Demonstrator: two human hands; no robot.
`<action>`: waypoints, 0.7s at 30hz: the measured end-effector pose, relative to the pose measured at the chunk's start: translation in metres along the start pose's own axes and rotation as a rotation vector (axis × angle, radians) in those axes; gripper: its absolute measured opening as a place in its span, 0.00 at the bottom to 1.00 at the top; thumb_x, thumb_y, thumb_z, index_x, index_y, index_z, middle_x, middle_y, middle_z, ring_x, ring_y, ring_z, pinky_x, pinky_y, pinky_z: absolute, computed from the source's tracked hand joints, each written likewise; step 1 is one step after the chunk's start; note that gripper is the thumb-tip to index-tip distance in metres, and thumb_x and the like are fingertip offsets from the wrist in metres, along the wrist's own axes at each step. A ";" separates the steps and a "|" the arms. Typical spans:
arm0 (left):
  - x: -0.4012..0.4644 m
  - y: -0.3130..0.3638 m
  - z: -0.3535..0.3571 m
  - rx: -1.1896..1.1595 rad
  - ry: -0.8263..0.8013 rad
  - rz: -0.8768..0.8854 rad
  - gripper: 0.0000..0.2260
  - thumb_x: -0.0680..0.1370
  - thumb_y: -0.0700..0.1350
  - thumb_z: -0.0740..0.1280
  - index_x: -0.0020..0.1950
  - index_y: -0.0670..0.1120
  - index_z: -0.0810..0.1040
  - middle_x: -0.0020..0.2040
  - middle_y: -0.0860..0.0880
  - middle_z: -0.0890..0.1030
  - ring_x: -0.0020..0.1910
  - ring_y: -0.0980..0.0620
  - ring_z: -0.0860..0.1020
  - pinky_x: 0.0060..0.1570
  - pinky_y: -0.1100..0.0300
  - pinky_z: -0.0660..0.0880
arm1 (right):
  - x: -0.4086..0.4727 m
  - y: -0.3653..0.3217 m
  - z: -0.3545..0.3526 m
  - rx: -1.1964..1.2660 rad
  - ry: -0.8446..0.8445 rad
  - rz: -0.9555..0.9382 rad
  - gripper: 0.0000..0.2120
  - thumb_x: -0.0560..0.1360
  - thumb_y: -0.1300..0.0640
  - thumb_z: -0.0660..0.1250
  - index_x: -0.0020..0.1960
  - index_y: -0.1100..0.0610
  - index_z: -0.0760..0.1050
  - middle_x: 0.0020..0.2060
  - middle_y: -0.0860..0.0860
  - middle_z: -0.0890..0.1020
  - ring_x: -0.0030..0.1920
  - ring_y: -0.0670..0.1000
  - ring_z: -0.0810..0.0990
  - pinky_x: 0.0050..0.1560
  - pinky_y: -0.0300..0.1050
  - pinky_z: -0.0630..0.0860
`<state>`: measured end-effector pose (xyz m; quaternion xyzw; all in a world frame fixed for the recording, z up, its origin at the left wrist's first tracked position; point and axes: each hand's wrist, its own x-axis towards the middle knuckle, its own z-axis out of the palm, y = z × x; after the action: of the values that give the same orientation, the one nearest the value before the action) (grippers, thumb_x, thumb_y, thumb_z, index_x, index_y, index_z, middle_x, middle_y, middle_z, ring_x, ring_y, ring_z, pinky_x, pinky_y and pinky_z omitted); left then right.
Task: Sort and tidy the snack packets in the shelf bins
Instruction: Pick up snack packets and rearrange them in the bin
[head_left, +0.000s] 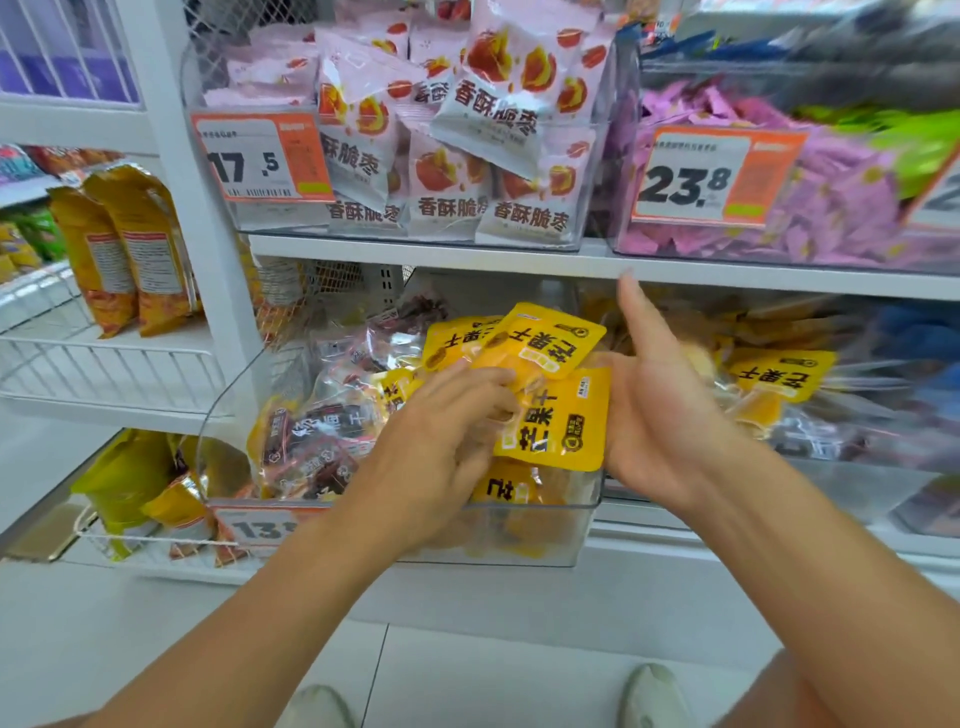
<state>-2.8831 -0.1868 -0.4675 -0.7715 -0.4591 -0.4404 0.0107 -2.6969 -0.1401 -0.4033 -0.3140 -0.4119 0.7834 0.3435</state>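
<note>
In the head view, our left hand (447, 441) and right hand (654, 415) clamp a stack of yellow packets (550, 415) from 9 and 3 o'clock, squaring its edges. The stack sits above the clear bin (519, 540), ready for tidy placement.

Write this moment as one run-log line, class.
left hand: grips yellow packets | right hand: supports packets, thumb up | place: lower clear bin | step: gathering yellow packets

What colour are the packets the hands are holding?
Bright yellow packets with black writing, seen clearly in the head view.
</note>
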 end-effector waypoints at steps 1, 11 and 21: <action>0.000 0.001 0.001 0.008 0.000 0.003 0.15 0.72 0.41 0.60 0.55 0.48 0.78 0.63 0.56 0.76 0.68 0.62 0.68 0.74 0.66 0.58 | 0.002 0.003 0.006 -0.013 0.007 -0.013 0.29 0.77 0.39 0.63 0.65 0.62 0.78 0.58 0.63 0.82 0.57 0.61 0.83 0.59 0.62 0.78; 0.003 0.009 -0.011 -0.022 -0.026 -0.053 0.23 0.72 0.57 0.72 0.66 0.52 0.76 0.72 0.58 0.72 0.72 0.64 0.67 0.70 0.60 0.68 | 0.023 0.010 0.007 -0.134 0.398 -0.173 0.14 0.70 0.69 0.74 0.56 0.63 0.80 0.45 0.61 0.86 0.42 0.61 0.86 0.40 0.60 0.84; 0.024 -0.003 -0.016 -0.109 -0.026 -0.740 0.24 0.80 0.56 0.66 0.75 0.55 0.67 0.61 0.55 0.79 0.49 0.55 0.81 0.51 0.54 0.79 | 0.011 0.002 -0.028 -0.145 0.352 -0.127 0.18 0.72 0.65 0.74 0.61 0.61 0.78 0.47 0.60 0.86 0.42 0.58 0.87 0.35 0.54 0.83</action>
<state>-2.8914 -0.1748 -0.4424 -0.5582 -0.6829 -0.4285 -0.1960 -2.6820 -0.1202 -0.4198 -0.4433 -0.4200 0.6615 0.4354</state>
